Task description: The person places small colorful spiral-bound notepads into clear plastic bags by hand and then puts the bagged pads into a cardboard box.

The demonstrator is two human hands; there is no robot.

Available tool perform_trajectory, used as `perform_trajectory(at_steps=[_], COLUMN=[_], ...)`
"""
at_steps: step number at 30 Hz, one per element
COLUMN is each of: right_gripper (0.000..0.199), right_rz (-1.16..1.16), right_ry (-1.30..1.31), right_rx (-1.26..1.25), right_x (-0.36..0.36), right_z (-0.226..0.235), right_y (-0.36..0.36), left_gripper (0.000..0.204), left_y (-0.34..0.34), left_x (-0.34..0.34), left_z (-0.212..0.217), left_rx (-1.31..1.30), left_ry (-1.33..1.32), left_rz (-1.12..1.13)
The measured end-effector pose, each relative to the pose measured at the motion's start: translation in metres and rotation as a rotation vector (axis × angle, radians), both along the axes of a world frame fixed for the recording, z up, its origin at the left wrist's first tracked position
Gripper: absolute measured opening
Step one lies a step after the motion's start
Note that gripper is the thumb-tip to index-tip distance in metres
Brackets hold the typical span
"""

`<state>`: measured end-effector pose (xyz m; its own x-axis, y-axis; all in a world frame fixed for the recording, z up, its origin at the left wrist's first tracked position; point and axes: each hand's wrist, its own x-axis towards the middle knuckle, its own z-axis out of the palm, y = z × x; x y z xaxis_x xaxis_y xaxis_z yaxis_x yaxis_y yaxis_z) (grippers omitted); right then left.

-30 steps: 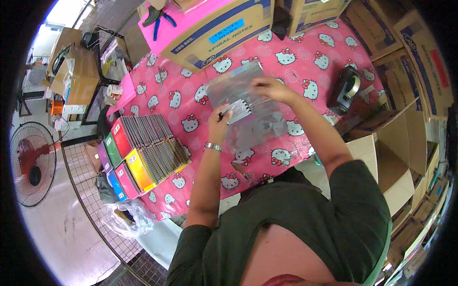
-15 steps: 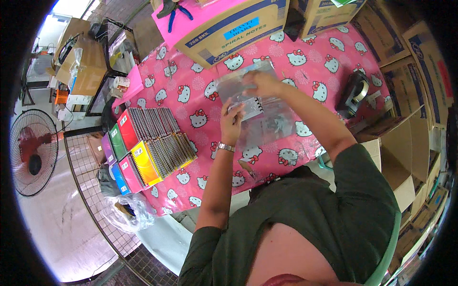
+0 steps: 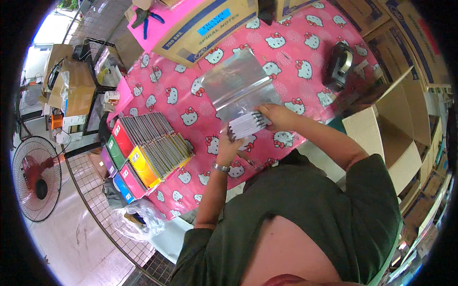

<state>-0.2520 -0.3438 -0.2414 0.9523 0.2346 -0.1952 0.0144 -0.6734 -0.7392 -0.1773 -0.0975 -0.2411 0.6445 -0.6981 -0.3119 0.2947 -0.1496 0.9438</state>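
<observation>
Between my two hands is a small stack of spiral notebooks (image 3: 247, 125), white page edges and dark coils showing. My left hand (image 3: 229, 147), with a metal watch on its wrist, is closed around the stack's left end. At the right end, by the coils, the fingers of my right hand (image 3: 278, 117) grip it. Just beyond the stack, clear plastic bags (image 3: 237, 78) lie flat on the pink patterned tablecloth (image 3: 189, 117). To the left stand rows of spiral notebooks (image 3: 157, 157) with red, yellow, green, pink, blue and purple covers.
A cardboard carton (image 3: 210, 31) stands at the far side, with blue-handled pliers (image 3: 147, 20) on its pink top. At the right are a black tape dispenser (image 3: 339, 66) and an open carton (image 3: 398, 128). A fan (image 3: 37, 178) stands at the far left beyond a wire rack.
My right hand has come back from the plastic bags to the notebook stack. Both hands and the stack are nearer to me, uncovering the bags. The whole view has shifted slightly.
</observation>
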Motion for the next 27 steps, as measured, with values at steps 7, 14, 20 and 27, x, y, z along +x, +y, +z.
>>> perform_trajectory(at_steps=[7,14,20,27], right_gripper=[0.087,0.037,0.048,0.034], right_rz=[-0.398,-0.455,-0.087,-0.031], right_ry=[-0.123,-0.139,0.052,0.061], right_rx=[0.203,0.493,0.518,0.449], right_x=[-0.015,-0.016,0.014,0.037], right_z=[0.071,0.067,0.002,-0.005], right_y=[0.012,-0.014,-0.017,-0.005], left_gripper=[0.055,0.037,0.051,0.038], left_y=[-0.009,0.007,0.004,-0.017], left_x=[-0.001,0.027,0.03,0.037], left_z=[0.018,0.059,-0.019,-0.021], left_rx=[0.014,0.149,-0.216,0.033], left_ry=[-0.104,-0.333,0.528,0.241], left_rz=[-0.001,0.158,0.049,-0.08])
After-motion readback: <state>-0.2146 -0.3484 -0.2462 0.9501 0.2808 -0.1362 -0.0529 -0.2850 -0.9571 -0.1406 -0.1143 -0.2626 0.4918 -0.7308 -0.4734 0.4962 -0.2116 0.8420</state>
